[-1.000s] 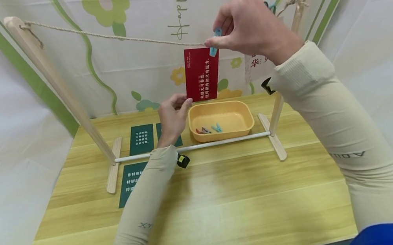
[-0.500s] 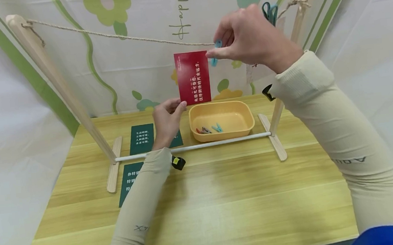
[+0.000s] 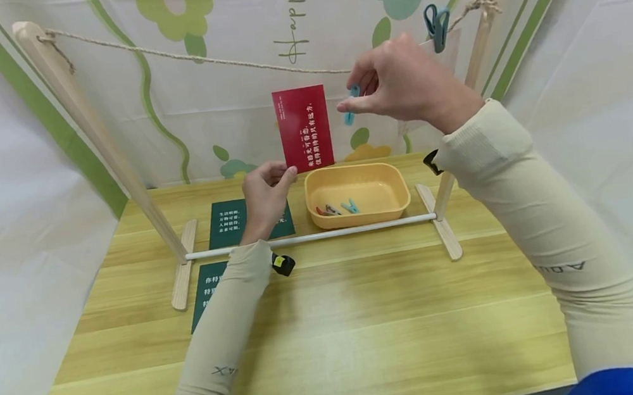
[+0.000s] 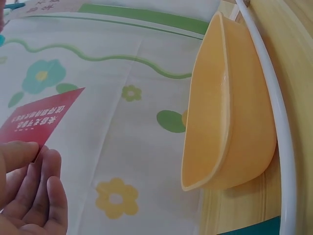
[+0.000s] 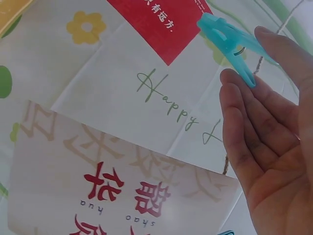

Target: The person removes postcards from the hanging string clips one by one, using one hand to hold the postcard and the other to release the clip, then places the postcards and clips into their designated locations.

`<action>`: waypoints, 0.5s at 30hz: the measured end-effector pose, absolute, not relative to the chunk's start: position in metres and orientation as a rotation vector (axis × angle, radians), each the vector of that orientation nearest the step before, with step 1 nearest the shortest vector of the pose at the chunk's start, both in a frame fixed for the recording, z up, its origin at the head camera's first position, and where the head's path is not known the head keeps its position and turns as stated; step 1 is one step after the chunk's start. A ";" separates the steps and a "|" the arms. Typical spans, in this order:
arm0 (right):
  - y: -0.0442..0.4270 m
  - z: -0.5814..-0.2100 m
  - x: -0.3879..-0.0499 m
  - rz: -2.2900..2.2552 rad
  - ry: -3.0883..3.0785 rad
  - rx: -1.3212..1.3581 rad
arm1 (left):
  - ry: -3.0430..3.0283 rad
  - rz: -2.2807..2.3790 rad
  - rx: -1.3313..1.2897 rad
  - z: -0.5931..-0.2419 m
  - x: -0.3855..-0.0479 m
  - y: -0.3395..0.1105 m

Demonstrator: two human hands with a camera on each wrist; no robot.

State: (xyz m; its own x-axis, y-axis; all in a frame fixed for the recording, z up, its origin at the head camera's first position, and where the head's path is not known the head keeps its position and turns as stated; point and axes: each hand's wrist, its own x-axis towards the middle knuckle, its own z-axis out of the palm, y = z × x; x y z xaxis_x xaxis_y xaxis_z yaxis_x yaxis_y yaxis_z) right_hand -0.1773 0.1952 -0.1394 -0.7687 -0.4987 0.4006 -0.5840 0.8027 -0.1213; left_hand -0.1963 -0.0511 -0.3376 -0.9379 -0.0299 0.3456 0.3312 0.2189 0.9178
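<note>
My left hand pinches the lower left corner of a red card, which stands upright below the rope. In the left wrist view the thumb and fingers hold the card by one corner. My right hand pinches a light blue clothespin to the right of the card. The right wrist view shows this clothespin between thumb and fingers, apart from the rope. A white card with red characters hangs near the right post, a dark teal clothespin at its top.
A yellow tray with several clothespins stands behind the white rod. Green cards lie at the left on the table. Wooden posts rise at both sides, and a flowered cloth hangs behind.
The red card has moved left and slightly down, away from the rope. My right hand has come down with the light blue clothespin, which no longer touches the card or rope.
</note>
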 end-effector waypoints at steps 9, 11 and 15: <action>0.196 -0.158 -0.182 0.340 -2.663 0.852 | -2.244 -1.801 -0.222 -0.344 -0.194 -0.057; 0.196 -0.162 -0.184 0.333 -2.673 0.857 | -2.248 -1.810 -0.213 -0.345 -0.194 -0.057; 0.196 -0.170 -0.187 0.333 -2.682 0.871 | -2.258 -1.823 -0.195 -0.347 -0.194 -0.059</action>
State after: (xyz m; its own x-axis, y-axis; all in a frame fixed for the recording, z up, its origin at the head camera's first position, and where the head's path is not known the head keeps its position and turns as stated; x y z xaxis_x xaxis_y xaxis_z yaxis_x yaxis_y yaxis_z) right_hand -0.1869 0.1958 -0.1697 -0.7708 -0.5316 0.3510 -0.6014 0.7890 -0.1256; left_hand -0.1939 -0.0591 -0.3470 -0.9641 -0.0422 0.2623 0.2475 0.2161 0.9445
